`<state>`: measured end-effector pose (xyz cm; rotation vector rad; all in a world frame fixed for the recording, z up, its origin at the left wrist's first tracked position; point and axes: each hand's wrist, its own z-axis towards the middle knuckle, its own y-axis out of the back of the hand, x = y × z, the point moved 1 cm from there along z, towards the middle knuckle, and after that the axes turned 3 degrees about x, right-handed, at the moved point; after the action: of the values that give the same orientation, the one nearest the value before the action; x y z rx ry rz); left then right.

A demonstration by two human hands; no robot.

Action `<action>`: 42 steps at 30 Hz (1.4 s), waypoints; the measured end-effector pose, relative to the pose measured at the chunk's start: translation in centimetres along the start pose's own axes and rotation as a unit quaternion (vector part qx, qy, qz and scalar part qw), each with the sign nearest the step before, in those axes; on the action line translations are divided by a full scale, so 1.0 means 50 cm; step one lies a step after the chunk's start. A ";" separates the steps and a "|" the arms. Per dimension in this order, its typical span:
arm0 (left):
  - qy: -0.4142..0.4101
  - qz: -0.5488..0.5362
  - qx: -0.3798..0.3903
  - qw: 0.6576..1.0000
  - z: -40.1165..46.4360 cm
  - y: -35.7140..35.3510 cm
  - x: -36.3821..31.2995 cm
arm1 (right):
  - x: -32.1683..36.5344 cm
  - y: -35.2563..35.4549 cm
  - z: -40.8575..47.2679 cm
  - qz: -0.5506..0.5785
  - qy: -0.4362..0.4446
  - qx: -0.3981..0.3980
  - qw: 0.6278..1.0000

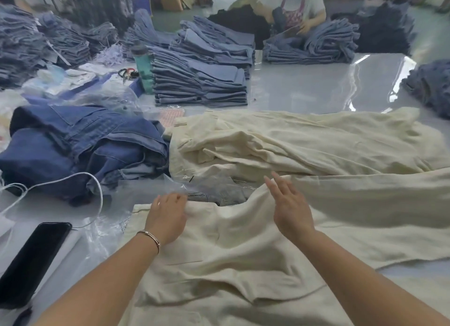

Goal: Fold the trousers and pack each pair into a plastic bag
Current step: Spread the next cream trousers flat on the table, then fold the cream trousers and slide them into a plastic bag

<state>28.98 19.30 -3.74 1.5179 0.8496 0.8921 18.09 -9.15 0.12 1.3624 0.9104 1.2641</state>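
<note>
At the near left edge of the table [316,87] lies a black phone [31,260], with a white cable [73,179] curling past it. Behind them, toward the left side, sits a loose heap of dark blue trousers [80,145]. Crumpled clear plastic bags [214,191] lie between that heap and the near edge, partly under the cloth.

The cream trousers [231,257] are spread flat along the near edge, running off to the right. The left hand [166,218], a thin bracelet [151,238] on its wrist, rests on their far left edge with fingers curled over the cloth; whether it actually pinches the fabric cannot be told. The right hand [289,208] is just right of it, fingers straight and spread, grasping nothing, above a raised fold of the same trousers; whether it touches the cloth is unclear.

Beyond the hands lies a pile of more cream trousers [304,140], across the middle and right. Farther back stand neat stacks of folded jeans [199,82], a green bottle [143,62] beside them. At the far edge, another person [302,6] handles a stack.
</note>
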 end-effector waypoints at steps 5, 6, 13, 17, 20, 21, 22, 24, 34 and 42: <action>-0.001 -0.063 -0.026 0.998 0.019 0.001 0.029 | -0.025 0.003 0.073 -0.041 -0.011 0.035 0.998; -0.007 -0.072 -0.023 0.997 0.018 0.002 0.033 | -0.031 0.004 0.081 -0.048 -0.001 0.034 0.998; -0.024 -0.081 -0.096 0.992 -0.026 0.036 0.061 | -0.061 0.042 0.043 0.004 0.004 -0.027 1.000; 0.003 -0.018 -0.044 0.999 -0.073 0.087 0.066 | -0.076 0.081 -0.033 -0.052 0.012 -0.102 0.993; 0.009 -0.002 -0.075 0.997 -0.126 0.144 0.058 | -0.077 0.120 -0.091 -0.064 0.025 -0.142 0.987; -0.001 -0.022 -0.115 0.993 -0.149 0.167 0.052 | -0.077 0.136 -0.109 -0.058 0.035 -0.168 0.983; -0.011 -0.041 -0.172 0.984 -0.175 0.187 0.047 | -0.076 0.155 -0.128 -0.052 0.045 -0.203 0.977; -0.022 -0.042 -0.292 0.955 -0.233 0.230 0.035 | -0.077 0.195 -0.166 -0.046 0.064 -0.282 0.956; 0.010 0.009 -0.162 0.987 -0.531 0.075 -0.050 | -0.118 0.101 -0.500 -0.032 0.261 -0.197 0.944; 0.152 0.063 0.018 0.986 -0.619 0.017 -0.085 | -0.121 0.039 -0.658 -0.069 0.269 -0.020 0.960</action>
<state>-0.46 29.29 -0.51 1.5019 1.0003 1.2303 -15.39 -9.39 -1.62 0.9109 1.3168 1.5651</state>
